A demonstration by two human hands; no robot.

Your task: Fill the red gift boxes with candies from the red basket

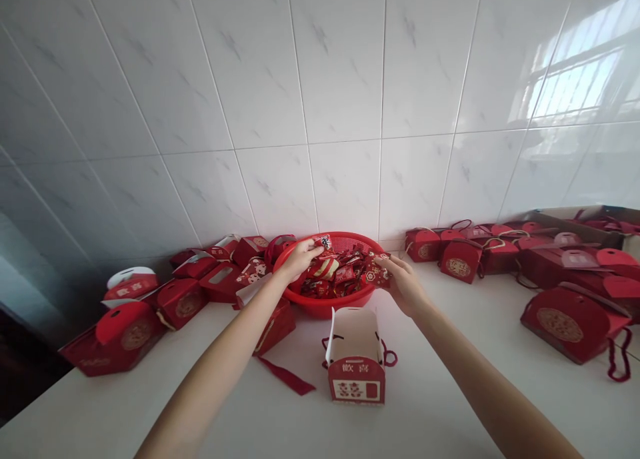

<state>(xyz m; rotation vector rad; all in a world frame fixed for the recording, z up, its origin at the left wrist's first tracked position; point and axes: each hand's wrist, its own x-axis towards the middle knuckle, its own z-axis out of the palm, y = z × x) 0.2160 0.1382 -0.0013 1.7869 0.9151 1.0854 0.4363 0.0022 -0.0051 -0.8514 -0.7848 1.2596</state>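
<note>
My left hand (300, 260) is over the left side of a red plastic basket (330, 307), its fingers closed on a red wrapped candy (324, 242). At the basket's right rim my right hand (404, 283) grips a dark red packet (376, 270) with a pale printed pattern. Several red wrapped candies (345, 274) lie in the basket between both hands. In front of the basket stands a red gift box (357, 382) with its top open, white inside, and dark red cord loops at its sides.
Several red gift boxes stand along the left, including a box with a round gold emblem (130, 332). More are on the right, among them a large box (570, 322). A dark red ribbon (289, 377) lies on the white table (430, 406). Behind rises a tiled wall (345, 79).
</note>
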